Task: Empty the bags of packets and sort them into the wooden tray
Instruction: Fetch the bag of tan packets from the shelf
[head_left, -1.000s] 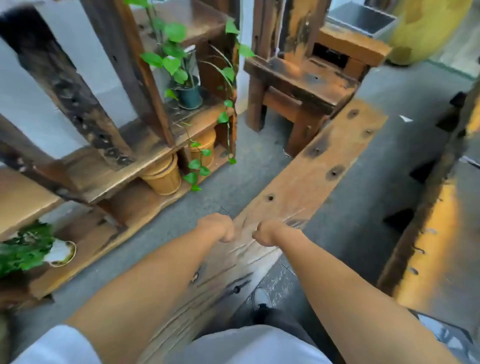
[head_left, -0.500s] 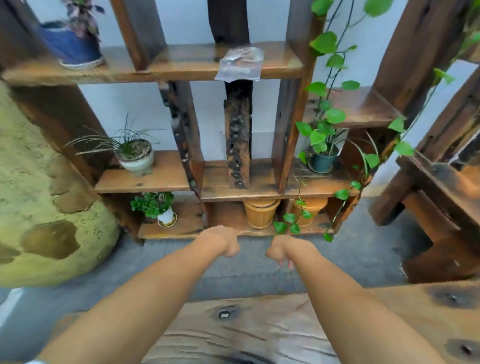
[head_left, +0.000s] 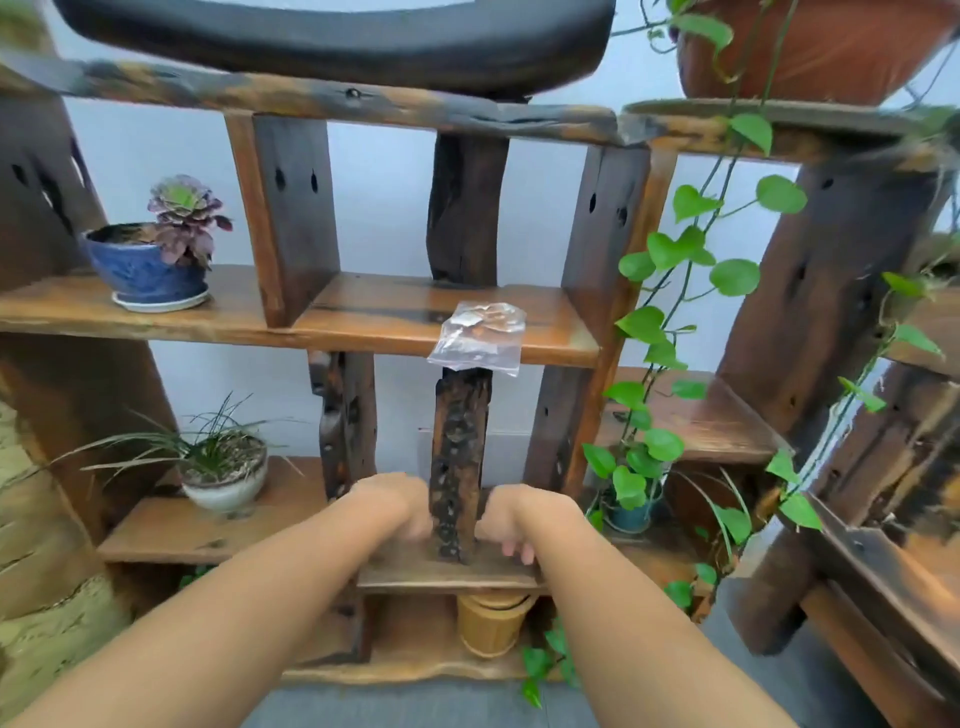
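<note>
Head view: your left hand (head_left: 397, 501) and right hand (head_left: 511, 522) are held out low in front of the wooden shelf (head_left: 363, 322), both curled loosely and holding nothing. A clear plastic bag (head_left: 480, 335) lies on the middle shelf board, its front edge overhanging, well above and between your hands, touching neither.

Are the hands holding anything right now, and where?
Nothing visible in the left hand or right hand, both loosely curled; the clear bag lies untouched on the shelf.
</note>
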